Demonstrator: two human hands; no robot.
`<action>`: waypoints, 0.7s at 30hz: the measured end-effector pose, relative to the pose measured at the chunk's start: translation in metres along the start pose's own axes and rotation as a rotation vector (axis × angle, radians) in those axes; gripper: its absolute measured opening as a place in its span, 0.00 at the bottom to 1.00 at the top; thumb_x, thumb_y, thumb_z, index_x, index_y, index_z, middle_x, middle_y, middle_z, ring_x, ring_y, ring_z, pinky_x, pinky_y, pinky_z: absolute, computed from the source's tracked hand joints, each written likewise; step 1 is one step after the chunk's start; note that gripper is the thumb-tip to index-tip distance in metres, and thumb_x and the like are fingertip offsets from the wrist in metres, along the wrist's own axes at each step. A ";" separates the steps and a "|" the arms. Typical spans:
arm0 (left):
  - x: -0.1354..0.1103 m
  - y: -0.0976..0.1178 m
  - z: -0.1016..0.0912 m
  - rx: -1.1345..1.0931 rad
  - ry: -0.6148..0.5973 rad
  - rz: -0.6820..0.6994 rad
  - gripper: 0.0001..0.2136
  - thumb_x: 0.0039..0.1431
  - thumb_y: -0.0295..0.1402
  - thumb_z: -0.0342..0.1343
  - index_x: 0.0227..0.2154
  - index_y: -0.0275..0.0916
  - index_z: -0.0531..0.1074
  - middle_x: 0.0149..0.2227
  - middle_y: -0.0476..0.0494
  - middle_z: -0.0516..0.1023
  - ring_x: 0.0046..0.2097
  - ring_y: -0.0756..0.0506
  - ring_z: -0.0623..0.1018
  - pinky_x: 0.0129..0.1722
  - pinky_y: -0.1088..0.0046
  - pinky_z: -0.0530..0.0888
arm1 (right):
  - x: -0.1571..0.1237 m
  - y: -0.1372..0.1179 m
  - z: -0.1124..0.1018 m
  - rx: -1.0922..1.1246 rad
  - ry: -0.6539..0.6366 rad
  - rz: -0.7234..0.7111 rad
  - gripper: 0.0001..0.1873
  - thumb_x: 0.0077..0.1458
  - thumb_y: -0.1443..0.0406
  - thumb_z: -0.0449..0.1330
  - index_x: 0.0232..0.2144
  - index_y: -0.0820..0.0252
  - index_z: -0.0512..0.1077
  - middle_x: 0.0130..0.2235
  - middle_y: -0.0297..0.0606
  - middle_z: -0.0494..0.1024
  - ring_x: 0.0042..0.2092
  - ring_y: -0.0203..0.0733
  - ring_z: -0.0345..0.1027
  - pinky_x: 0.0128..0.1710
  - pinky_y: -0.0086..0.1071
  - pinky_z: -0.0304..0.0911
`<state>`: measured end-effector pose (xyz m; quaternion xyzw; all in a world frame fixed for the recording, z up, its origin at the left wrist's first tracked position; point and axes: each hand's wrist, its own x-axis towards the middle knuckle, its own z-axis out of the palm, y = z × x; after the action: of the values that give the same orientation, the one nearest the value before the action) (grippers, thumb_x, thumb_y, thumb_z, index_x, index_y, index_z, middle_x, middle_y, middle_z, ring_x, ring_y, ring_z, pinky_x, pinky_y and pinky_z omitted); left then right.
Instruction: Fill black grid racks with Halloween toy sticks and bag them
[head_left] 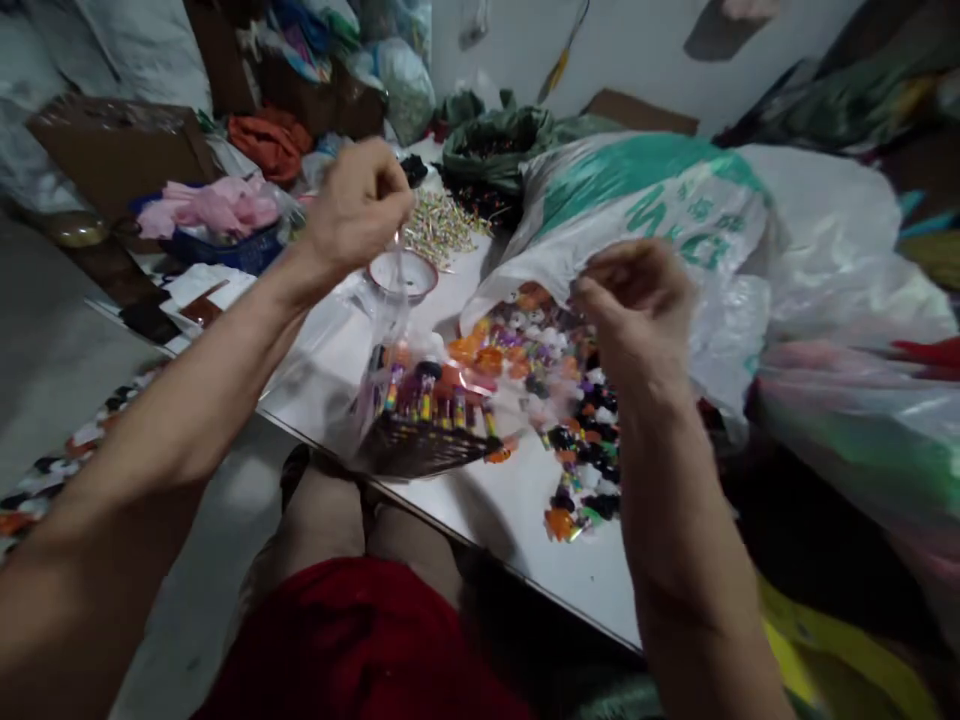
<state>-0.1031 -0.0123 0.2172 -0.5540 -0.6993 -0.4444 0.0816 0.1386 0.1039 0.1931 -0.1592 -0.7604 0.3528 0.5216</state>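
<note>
My left hand (358, 212) is raised above the white table (525, 520), pinching the top of a clear plastic bag (375, 370). The bag hangs down and holds several colourful striped sticks with orange and black tops. My right hand (637, 310) hovers over a pile of small orange, black, purple and white trinkets (555, 400), with the fingers curled loosely; I cannot tell whether it holds anything. The pile spills from the mouth of a large white and green sack (645, 210).
A small white bowl with a red rim (405, 272) stands behind the bag, with a heap of pale sticks (442, 225) beyond it. A dark green bag (495, 145), pink cloth (217, 205), a cardboard box (120, 145) and more plastic bags (855, 400) crowd the table.
</note>
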 end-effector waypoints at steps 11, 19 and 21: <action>-0.140 -0.069 -0.021 0.382 0.124 0.237 0.09 0.66 0.35 0.50 0.34 0.39 0.73 0.27 0.47 0.78 0.28 0.49 0.76 0.31 0.73 0.71 | -0.126 0.016 0.037 -0.026 -0.242 0.044 0.04 0.56 0.70 0.60 0.31 0.56 0.71 0.28 0.32 0.75 0.30 0.35 0.70 0.31 0.29 0.66; -0.345 -0.118 -0.022 0.002 -0.632 -0.924 0.17 0.57 0.46 0.54 0.40 0.39 0.76 0.27 0.45 0.78 0.33 0.41 0.78 0.36 0.64 0.72 | -0.217 0.023 0.084 0.010 -0.516 0.246 0.08 0.59 0.71 0.53 0.29 0.57 0.67 0.27 0.32 0.72 0.28 0.33 0.67 0.28 0.25 0.64; -0.348 -0.091 0.005 -0.580 -0.613 -1.008 0.26 0.48 0.51 0.63 0.47 0.41 0.74 0.37 0.44 0.80 0.40 0.42 0.78 0.40 0.66 0.72 | -0.221 0.016 0.085 -0.008 -0.634 0.175 0.07 0.61 0.70 0.53 0.31 0.57 0.68 0.28 0.33 0.73 0.29 0.34 0.68 0.29 0.26 0.64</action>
<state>-0.0482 -0.2525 -0.0455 -0.2594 -0.7165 -0.4206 -0.4923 0.1493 -0.0510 0.0139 -0.1083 -0.8696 0.4254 0.2262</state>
